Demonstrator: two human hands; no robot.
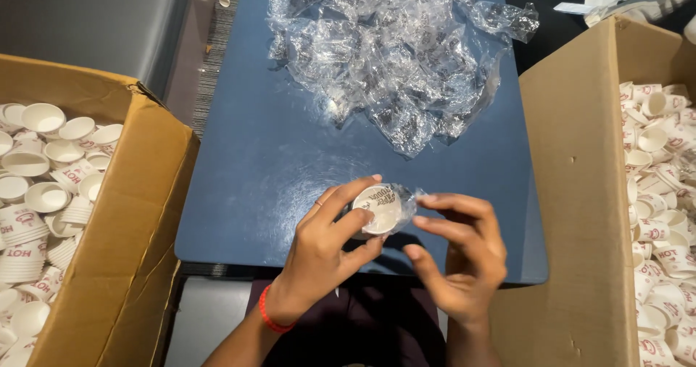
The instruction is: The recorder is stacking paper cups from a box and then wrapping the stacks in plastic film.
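Low in the middle of the frame, both hands meeting over the near edge of a dark blue table [254, 157]. Left hand [326, 247], with a red band [270, 315] at the wrist, clasping a small stack of white paper cups [378, 209] wrapped in clear film, thumb and fingers curled round its side, base of the stack turned up toward the camera. Right hand [464, 251] just beside it, fingertips pinching the loose end of the clear film at the stack's right side, thumb underneath. Stack held just above the table surface, not resting on it, near the table's lower edge.

Further up, at the top centre, a heap of crumpled clear plastic wrappers [395, 55] spread over the far half of the table. At the left edge, an open cardboard box [119, 265] filled with loose and stacked white cups, some printed in red. At the right edge, a second, taller cardboard box [580, 193], likewise full of small white cups with red print.
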